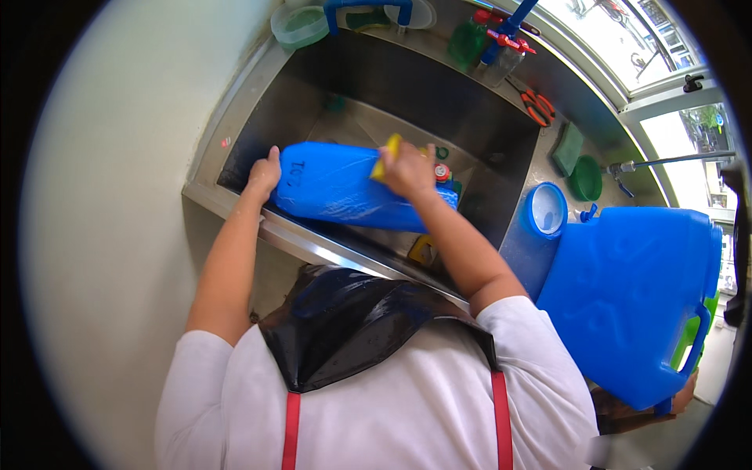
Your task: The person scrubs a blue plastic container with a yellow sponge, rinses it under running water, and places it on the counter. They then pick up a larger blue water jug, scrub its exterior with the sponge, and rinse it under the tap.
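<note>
A blue plastic jug (338,176) with dark marking lies on its side over the stainless steel sink (399,70). Wet, soapy streaks run along its upper face. My left hand (265,176) grips the jug's left end, with the thumb up along its edge. In my right hand (409,170) is a yellow sponge or cloth (379,170), pressed on the jug towards its right end. Just past that hand shows a red-and-white round cap or valve (442,171). My right forearm hides part of the jug's right end.
A large blue jerrycan (628,294) stands at right, with another person's hand (684,393) near its base. An open blue round lid (547,208), a green bowl (585,178), a scouring pad (568,148) and orange-handled pliers (539,108) lie along the ledge. A blue faucet pipe (370,4) crosses the back.
</note>
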Available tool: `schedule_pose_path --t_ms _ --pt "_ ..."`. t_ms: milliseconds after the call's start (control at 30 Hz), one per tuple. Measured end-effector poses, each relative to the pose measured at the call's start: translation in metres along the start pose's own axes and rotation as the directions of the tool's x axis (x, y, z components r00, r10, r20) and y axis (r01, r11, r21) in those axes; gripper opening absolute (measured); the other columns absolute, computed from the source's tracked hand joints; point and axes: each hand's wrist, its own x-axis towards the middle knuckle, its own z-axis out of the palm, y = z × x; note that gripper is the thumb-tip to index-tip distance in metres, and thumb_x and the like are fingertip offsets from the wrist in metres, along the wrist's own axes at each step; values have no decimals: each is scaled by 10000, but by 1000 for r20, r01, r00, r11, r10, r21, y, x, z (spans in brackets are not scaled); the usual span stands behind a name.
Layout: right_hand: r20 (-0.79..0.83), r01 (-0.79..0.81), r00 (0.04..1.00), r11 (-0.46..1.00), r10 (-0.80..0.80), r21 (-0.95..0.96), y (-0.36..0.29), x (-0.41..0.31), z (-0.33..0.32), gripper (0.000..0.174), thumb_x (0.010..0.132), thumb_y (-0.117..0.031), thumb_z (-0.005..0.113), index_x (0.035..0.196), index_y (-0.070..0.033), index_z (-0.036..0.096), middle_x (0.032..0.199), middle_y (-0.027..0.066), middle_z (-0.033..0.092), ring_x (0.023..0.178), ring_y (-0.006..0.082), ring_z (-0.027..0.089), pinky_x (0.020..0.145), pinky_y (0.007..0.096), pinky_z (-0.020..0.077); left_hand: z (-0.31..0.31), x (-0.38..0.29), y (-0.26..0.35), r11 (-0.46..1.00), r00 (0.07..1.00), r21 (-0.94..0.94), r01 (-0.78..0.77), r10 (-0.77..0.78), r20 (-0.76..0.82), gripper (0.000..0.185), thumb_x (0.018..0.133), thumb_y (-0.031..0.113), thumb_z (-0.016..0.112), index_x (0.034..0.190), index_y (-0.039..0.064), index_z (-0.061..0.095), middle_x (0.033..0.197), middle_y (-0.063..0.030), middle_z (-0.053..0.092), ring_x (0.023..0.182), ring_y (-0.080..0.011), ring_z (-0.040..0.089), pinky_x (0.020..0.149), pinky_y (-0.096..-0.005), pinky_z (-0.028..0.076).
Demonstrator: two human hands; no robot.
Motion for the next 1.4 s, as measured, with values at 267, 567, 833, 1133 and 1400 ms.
schedule_pose_path --t_ms 267,567,833,1133,1400 --pt "275 -48 956 982 98 -185 46 -121 -10 821 985 -618 319 1417 75 399 1438 314 420 1474 409 183 1167 622 22 12 33 10 993 994 101 -58 48 96 726 979 553 384 1182 -103 621 1246 -327 580 1237 -410 539 1045 -425 410" --pt "-217 118 970 993 -112 12 47 -95 -12 487 922 -456 613 739 -7 654 687 176 657 750 358 666 900 451 486 65 -67 63 627 812 602 -495 580 63 575 990 585 346 1442 251 466 1579 -119 301 1481 -330 202 1155 -647 77" --pt "-172 51 983 997 -60 -60 74 -112 -51 504 966 -482 549 1178 -32 632 1115 193 662 1011 311 664 860 403 522 60 -72 57 513 724 532 -674 603 336 650 958 692 274 1453 309 449 1596 -88 269 1504 -305 124 1153 -652 -55" --pt "154 -398 910 915 385 65 90 -56 -21 439 936 -444 568 1180 -84 623 1137 217 643 975 418 636 862 468 503 64 -75 54 482 709 558 -675 631 313 601 976 643 320 1451 295 440 1577 -97 294 1494 -309 150 1153 -656 -31" --pt "-31 -263 946 821 322 507 90 -146 -9 491 891 -228 708 1327 -39 581 1139 157 678 995 270 671 890 337 517 64 -72 51 484 693 533 -694 648 315 613 973 654 305 1457 301 438 1581 -105 292 1496 -309 152 1155 -649 -42"
